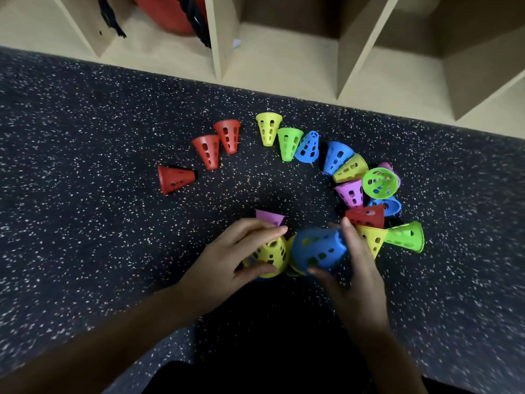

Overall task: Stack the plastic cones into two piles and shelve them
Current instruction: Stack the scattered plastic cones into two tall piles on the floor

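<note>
early on: no cones show in the shelf [284,69] cubbies along the top of the frame, and no finished pile is in view. most pieces lie loose on the speckled floor [85,166]: three red cones [208,150] at centre left and a mixed cluster [379,183] at centre right. the one stack under way is at lower centre. the left grip [241,251] is curled round a yellow cone [270,253]. the right grip [355,265] is clamped on a blue cone [318,248] just beside it, likely about to nest. a purple cone [271,217] sits just above the left fingers.
</note>
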